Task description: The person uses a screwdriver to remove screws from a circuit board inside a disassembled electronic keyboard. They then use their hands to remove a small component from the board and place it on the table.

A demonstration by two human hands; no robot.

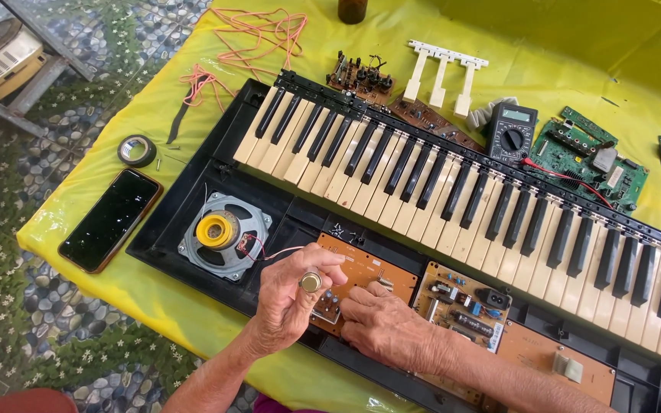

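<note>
An opened black electronic keyboard [193, 203] lies on a yellow cloth, its keys [453, 191] running from upper left to lower right. In its lower housing sits a brown circuit board [372, 274]. My left hand [292, 298], with a ring on one finger, is curled over the board's left end and grips it. My right hand [384, 325] rests on the same board, fingertips touching small parts near its lower edge. A round speaker [223, 235] with a yellow centre sits left of the board, and a thin red wire [281, 251] runs from it toward my left hand.
A second populated board [464, 306] lies right of my hands. A dark phone [110, 219] and a tape roll [137, 150] lie at the left. A multimeter [511, 131], green boards [587, 157], loose white keys [441, 70] and pink wires [258, 34] lie beyond the keyboard.
</note>
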